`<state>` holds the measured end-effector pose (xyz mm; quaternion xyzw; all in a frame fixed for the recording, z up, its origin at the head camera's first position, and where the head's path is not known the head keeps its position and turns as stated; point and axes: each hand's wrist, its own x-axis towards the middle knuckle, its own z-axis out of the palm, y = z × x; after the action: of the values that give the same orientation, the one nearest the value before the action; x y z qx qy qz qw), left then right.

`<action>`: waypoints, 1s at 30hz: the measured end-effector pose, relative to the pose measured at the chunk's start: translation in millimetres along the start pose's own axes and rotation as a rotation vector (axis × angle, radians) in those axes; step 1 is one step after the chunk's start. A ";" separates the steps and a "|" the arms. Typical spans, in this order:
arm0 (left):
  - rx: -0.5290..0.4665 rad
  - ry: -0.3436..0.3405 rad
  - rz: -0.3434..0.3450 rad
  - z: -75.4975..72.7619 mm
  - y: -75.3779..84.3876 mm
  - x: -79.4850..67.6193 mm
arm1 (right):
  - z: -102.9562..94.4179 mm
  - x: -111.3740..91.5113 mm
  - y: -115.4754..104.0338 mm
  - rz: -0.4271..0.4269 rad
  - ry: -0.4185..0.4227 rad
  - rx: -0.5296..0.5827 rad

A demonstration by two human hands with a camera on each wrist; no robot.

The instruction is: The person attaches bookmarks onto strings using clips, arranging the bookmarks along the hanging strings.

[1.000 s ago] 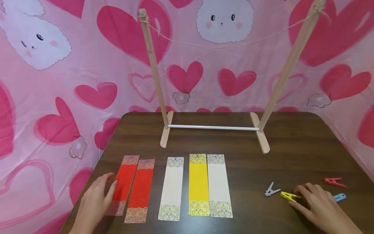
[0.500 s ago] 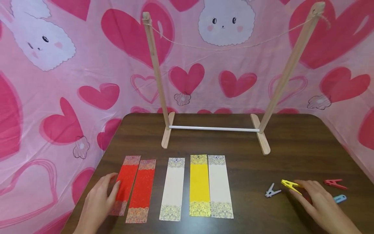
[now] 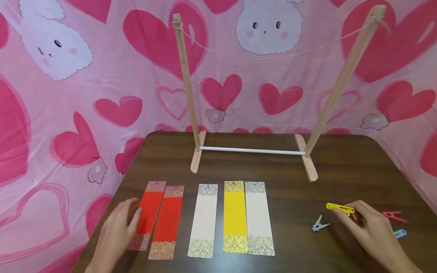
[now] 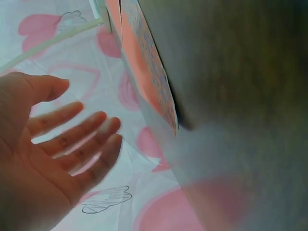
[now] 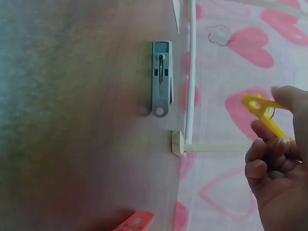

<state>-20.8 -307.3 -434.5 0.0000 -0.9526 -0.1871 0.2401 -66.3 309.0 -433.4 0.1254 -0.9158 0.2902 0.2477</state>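
Note:
My right hand pinches a yellow plastic clothespin between thumb and fingers; the right wrist view shows the clothespin raised above the tabletop. Closest to it lies a grey clothespin, just left of the hand. To the left, my left hand is relaxed with fingers spread, and holds nothing. Its fingertips overlap the edge of a red paper strip with a lace-pattern border. Beside that lie a second red strip, a white strip, a yellow strip and another white strip.
A wooden stand post and a second post rise at the back, with a sagging string between them and a white rod low down. A red clothespin and a blue clothespin lie by the right hand.
My right hand has lifted the yellow clothespin up from beside the grey one and turned it. The left hand has stayed by the red strips. The head view has shifted slightly.

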 end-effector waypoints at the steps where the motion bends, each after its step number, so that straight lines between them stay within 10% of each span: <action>1: 0.010 -0.006 -0.003 0.0 -1.3 0.7 | 0.1 1.1 -0.6 -0.003 -0.010 0.009; 19: 0.041 -0.106 -0.045 2.9 -11.4 7.2 | 14.6 11.3 -11.7 -0.051 -0.279 -0.095; 30: 0.278 -0.487 -0.282 0.8 -0.1 10.5 | 22.0 9.9 -16.8 -0.011 -0.180 0.042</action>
<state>-30.4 -308.1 -430.4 0.1201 -0.9891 -0.0810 -0.0256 -76.8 281.7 -436.0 0.1611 -0.9274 0.2956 0.1634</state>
